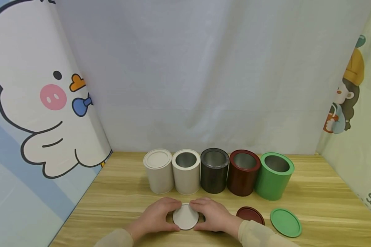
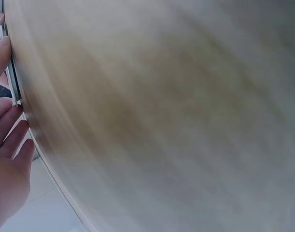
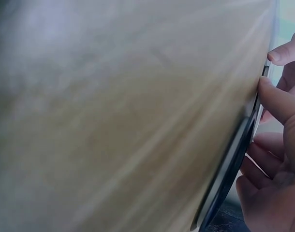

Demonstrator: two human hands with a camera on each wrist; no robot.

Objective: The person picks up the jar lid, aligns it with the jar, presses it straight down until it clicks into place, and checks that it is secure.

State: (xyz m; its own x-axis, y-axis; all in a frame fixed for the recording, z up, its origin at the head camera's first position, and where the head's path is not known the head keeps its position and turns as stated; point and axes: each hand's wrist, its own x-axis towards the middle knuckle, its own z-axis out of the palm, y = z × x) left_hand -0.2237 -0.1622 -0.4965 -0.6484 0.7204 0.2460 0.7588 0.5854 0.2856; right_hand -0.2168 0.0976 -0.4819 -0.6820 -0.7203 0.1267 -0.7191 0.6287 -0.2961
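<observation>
A round white lid [image 1: 185, 216] lies flat on the wooden table [image 1: 321, 202] near its front edge. My left hand [image 1: 159, 214] grips the lid's left rim and my right hand [image 1: 212, 213] grips its right rim, fingers curled around it from both sides. Both wrist views are filled by blurred wood. The left hand's fingers [image 2: 9, 140] show at the left border, and the right hand's fingers [image 3: 280, 145] touch a thin dark edge [image 3: 229, 179] at the right. I cannot tell what that edge belongs to.
Behind the hands stands a row of cans: a white one with its lid on [image 1: 158, 170], then open white [image 1: 186, 170], black [image 1: 214, 169], dark red [image 1: 243, 171] and green [image 1: 274, 175]. A dark red lid [image 1: 251, 214] and a green lid [image 1: 285, 222] lie to the right.
</observation>
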